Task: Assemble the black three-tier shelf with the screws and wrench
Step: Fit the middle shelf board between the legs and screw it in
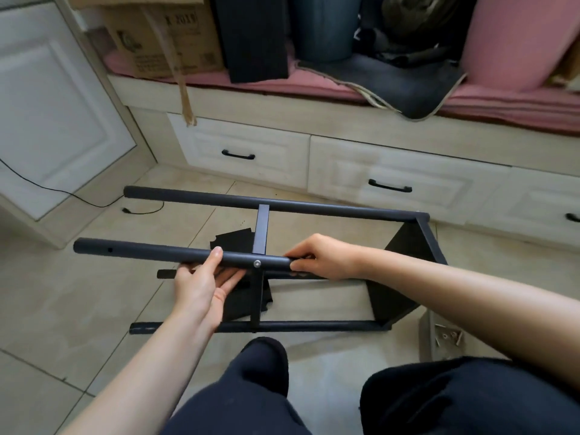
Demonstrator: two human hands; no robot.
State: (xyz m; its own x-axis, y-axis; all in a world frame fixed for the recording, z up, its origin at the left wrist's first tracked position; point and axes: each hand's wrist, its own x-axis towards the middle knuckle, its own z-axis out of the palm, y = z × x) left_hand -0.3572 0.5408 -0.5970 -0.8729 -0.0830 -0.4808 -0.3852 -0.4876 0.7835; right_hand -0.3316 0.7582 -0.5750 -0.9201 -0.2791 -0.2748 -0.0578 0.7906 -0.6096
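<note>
The black shelf frame lies on its side on the tiled floor. Its near upper tube [150, 251] runs left to right, with a silver screw [257, 263] where a flat crossbar [262, 229] meets it. My left hand [201, 284] holds this tube from below, thumb over the top, just left of the screw. My right hand [317, 257] grips the same tube right of the screw. A far tube [219, 199] and a lower tube [314, 325] join a black end panel [405, 277] on the right. No wrench shows.
A pale tray [447, 337] with several loose screws sits on the floor at my right knee. A black sheet [233, 240] lies under the frame. White drawers [389, 183] under a pink-cushioned bench stand behind. A black cable [94, 200] trails at the left.
</note>
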